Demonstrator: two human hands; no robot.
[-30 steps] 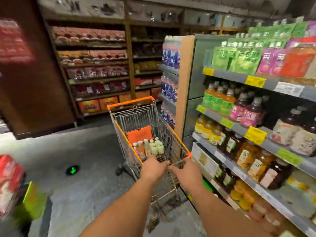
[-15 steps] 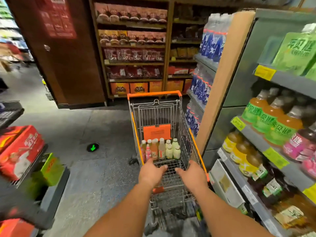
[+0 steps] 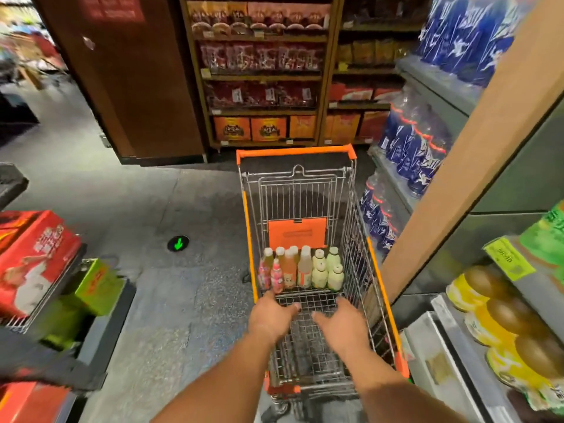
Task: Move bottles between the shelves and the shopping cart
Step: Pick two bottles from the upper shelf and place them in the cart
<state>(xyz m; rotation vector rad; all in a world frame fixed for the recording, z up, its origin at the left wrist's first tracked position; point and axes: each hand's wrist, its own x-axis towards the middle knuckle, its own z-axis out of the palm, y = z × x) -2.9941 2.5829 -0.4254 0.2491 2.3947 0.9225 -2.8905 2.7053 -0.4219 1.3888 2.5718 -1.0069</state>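
grey floor (image 3: 128, 209) open to cart's left | shelves (image 3: 439, 83) just right | left hand (image 3: 270, 315), right hand (image 3: 343, 323) fingers spread over cart (image 3: 294, 152)

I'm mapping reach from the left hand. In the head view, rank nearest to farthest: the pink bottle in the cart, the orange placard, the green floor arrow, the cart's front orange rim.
From the left hand:
1. Pink bottle, just ahead in the cart.
2. Orange placard, mid-basket.
3. Green floor arrow, off left.
4. Front orange rim, far end.

Shopping cart (image 3: 247, 215): silver wire, orange rim. Bottles (image 3: 300, 267) at cart's middle: pink, peach, pale green. Right shelf bottles (image 3: 500, 325): yellow, brown caps.
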